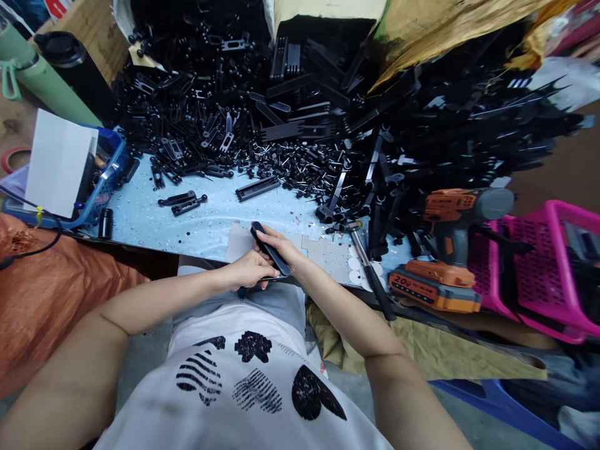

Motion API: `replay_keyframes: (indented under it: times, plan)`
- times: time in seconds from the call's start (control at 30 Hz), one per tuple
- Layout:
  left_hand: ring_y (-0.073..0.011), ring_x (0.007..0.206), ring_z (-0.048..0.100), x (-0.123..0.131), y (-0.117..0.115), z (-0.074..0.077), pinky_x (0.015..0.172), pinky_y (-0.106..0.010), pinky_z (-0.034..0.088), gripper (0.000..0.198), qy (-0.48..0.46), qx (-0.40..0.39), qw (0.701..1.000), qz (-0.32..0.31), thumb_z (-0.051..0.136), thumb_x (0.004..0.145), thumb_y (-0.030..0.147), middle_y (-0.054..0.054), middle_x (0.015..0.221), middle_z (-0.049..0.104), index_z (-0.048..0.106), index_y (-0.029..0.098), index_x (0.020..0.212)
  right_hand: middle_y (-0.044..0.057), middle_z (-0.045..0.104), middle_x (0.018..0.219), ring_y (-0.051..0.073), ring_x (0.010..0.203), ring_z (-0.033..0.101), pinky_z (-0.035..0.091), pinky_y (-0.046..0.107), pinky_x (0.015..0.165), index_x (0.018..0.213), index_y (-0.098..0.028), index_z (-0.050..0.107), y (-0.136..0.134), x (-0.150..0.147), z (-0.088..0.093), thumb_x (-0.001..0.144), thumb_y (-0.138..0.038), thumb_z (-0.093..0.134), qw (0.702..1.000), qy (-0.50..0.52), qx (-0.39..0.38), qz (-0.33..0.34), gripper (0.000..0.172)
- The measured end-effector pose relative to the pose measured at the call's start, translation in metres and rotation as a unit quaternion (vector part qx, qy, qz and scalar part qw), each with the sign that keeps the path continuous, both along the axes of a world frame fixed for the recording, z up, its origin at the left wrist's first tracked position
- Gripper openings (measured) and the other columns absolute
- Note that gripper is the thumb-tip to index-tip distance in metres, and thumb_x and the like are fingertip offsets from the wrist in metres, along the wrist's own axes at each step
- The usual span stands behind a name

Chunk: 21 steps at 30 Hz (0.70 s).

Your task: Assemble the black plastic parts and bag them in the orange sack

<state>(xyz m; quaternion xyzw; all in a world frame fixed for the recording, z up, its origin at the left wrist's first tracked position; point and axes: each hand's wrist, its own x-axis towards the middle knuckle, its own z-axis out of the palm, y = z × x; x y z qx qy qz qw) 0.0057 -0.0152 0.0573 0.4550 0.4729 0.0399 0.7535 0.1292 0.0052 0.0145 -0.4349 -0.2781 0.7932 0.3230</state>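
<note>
Both my hands meet at the near edge of the pale blue table (206, 219), holding one long black plastic part (270, 250) between them. My left hand (248, 270) is closed around its lower end. From the right, my right hand (280, 247) wraps its fingers over the part's upper half. The part points up and to the left. A flat grey card (239, 240) lies on the table just beyond my hands.
A huge heap of black plastic parts (300, 106) covers the far table. Loose strips (257, 187) and clips (182, 203) lie nearer. An orange cordless drill (445, 250) and a hammer (370, 269) sit right, beside a pink basket (544, 269). A blue tray (105, 181) stands left.
</note>
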Motion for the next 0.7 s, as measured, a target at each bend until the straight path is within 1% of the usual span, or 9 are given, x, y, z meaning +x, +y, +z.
replay_keyframes:
  times: [0.17,0.33,0.4,0.43,0.5,0.53,0.6,0.67,0.7]
  plan:
    - [-0.0019,0.025,0.025,0.002,-0.001,-0.003,0.031,-0.02,0.012,0.029,0.006,-0.005,1.0,0.012,0.054,0.077,0.012,0.002,0.037,0.048,0.052,0.012,0.048,-0.005,0.053,0.062,0.007,0.045,0.044,0.031,0.017,0.039,0.107,-0.024,0.054,0.0,0.0,-0.002,0.069,-0.043,0.069,1.0,-0.011,-0.005,-0.001,0.045]
    - [-0.0024,0.024,0.028,0.002,0.001,-0.012,0.029,-0.018,0.013,0.018,-0.026,-0.034,0.998,0.035,0.052,0.075,0.013,0.001,0.041,0.053,0.054,0.012,0.058,-0.004,0.055,0.063,0.009,0.049,0.048,0.036,0.02,0.042,0.117,-0.024,0.053,0.0,0.001,0.0,0.071,-0.04,0.067,1.0,-0.02,0.002,0.006,0.051]
    - [-0.0029,0.024,0.029,0.001,0.002,-0.016,0.028,-0.018,0.013,0.017,-0.027,-0.041,0.998,0.048,0.048,0.075,0.016,0.0,0.043,0.055,0.056,0.012,0.06,-0.004,0.058,0.067,0.011,0.054,0.052,0.042,0.022,0.049,0.121,-0.024,0.052,0.0,0.0,0.0,0.072,-0.04,0.065,1.0,-0.025,0.009,0.002,0.053]
    - [-0.0032,0.023,0.03,0.0,0.002,-0.018,0.027,-0.018,0.013,0.018,-0.025,-0.042,0.998,0.048,0.047,0.074,0.017,-0.001,0.044,0.056,0.057,0.011,0.06,-0.003,0.06,0.072,0.012,0.06,0.055,0.046,0.024,0.055,0.124,-0.025,0.05,0.0,0.0,-0.001,0.072,-0.039,0.065,0.999,-0.03,0.016,-0.002,0.056]
    - [-0.0036,0.024,0.032,-0.002,0.004,-0.02,0.027,-0.018,0.014,0.019,-0.034,-0.034,0.998,0.04,0.046,0.072,0.02,-0.003,0.046,0.058,0.059,0.01,0.061,0.0,0.064,0.09,0.014,0.077,0.06,0.05,0.029,0.072,0.129,-0.027,0.047,0.002,0.001,-0.004,0.074,-0.04,0.063,0.998,-0.055,0.042,-0.014,0.059]
    - [-0.0038,0.024,0.033,-0.004,0.005,-0.019,0.027,-0.017,0.015,0.02,-0.044,-0.03,0.998,0.036,0.046,0.071,0.021,-0.003,0.047,0.059,0.059,0.009,0.062,0.001,0.063,0.102,0.016,0.088,0.06,0.049,0.032,0.081,0.13,-0.028,0.047,0.004,0.003,-0.006,0.076,-0.041,0.06,0.995,-0.075,0.064,-0.02,0.058]
    - [-0.0045,0.024,0.034,-0.008,0.009,-0.015,0.028,-0.017,0.016,0.022,-0.068,-0.032,0.997,0.027,0.044,0.069,0.022,-0.005,0.049,0.06,0.06,0.008,0.061,0.002,0.057,0.121,0.02,0.11,0.053,0.042,0.037,0.096,0.126,-0.029,0.052,0.008,0.013,-0.008,0.081,-0.043,0.053,0.981,-0.125,0.144,-0.034,0.048]
    - [-0.0051,0.025,0.035,-0.013,0.014,-0.008,0.027,-0.018,0.014,0.023,-0.099,-0.038,0.994,0.02,0.042,0.067,0.022,-0.007,0.048,0.059,0.058,0.008,0.058,0.002,0.051,0.131,0.022,0.124,0.042,0.032,0.041,0.106,0.116,-0.027,0.06,0.011,0.029,-0.007,0.084,-0.044,0.047,0.949,-0.167,0.265,-0.024,0.039]
    - [-0.0056,0.025,0.036,-0.016,0.017,-0.004,0.027,-0.018,0.013,0.023,-0.117,-0.046,0.992,0.016,0.042,0.067,0.022,-0.007,0.048,0.058,0.057,0.008,0.057,0.003,0.049,0.134,0.022,0.128,0.038,0.027,0.042,0.109,0.113,-0.026,0.062,0.012,0.037,-0.004,0.085,-0.045,0.046,0.927,-0.178,0.33,0.001,0.038]
